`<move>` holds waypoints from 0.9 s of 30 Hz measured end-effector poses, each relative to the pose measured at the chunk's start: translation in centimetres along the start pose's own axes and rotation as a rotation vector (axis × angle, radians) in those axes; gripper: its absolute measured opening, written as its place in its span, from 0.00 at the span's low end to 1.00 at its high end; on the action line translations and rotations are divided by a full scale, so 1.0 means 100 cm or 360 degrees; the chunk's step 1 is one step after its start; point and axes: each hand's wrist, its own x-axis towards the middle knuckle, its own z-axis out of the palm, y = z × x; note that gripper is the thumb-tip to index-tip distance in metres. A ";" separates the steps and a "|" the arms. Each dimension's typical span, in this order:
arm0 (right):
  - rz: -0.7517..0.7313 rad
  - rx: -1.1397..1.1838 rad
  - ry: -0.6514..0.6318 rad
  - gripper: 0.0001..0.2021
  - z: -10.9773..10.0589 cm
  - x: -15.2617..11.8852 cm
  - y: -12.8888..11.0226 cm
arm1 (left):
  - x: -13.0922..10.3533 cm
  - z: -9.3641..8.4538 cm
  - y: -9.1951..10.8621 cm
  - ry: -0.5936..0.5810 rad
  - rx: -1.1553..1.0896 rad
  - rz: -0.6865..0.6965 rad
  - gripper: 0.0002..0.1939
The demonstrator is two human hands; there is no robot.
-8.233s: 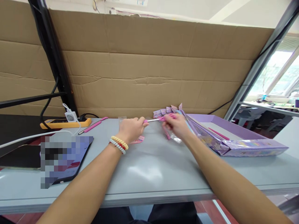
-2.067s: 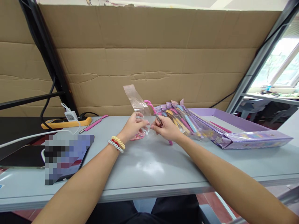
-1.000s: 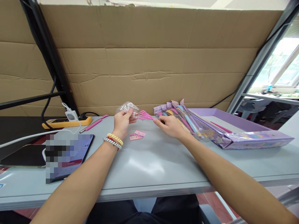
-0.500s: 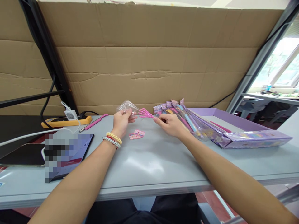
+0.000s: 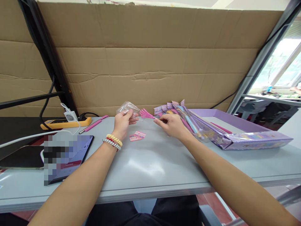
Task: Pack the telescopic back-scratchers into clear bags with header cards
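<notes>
Two small pink cards (image 5: 135, 137) lie on the desk (image 5: 141, 175), touching or overlapping; I cannot tell which. Just beyond the cards, a scratcher (image 5: 146, 113) is held above the desk, its pink hand-shaped head pointing left. The right hand (image 5: 170, 124), beyond the cards and to their right, has its thumb and fingers clamped on the scratcher behind that head; it hides the rest of the shaft. The left hand (image 5: 122, 123), beyond the cards and to their left, pinches a crumpled clear bag (image 5: 127, 107); its fingers are near the scratcher's tips. Bracelets (image 5: 114, 141) circle the left wrist. To the right of the cards, wrapped packs (image 5: 188, 121) fan out; farther right is a purple box (image 5: 249, 145) with a pink rod (image 5: 221, 127) inside. Left of the cards and farther back lies a pink stick (image 5: 93, 125); farther left is a power strip (image 5: 58, 126). Left of the cards and nearer the person is a tablet (image 5: 82, 150). Cardboard (image 5: 150, 62) stands behind the cards.
</notes>
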 end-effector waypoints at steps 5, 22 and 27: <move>-0.0101 -0.0024 -0.0064 0.18 0.000 0.000 0.000 | 0.000 0.002 -0.001 0.0010 -0.0062 -0.0002 0.09; -0.0046 0.0071 -0.0149 0.22 -0.001 -0.002 -0.004 | -0.001 0.001 0.001 -0.0220 -0.0290 0.0005 0.14; -0.0047 0.0081 -0.0138 0.22 -0.001 -0.002 -0.005 | -0.004 0.003 0.000 -0.0254 -0.0208 -0.0018 0.13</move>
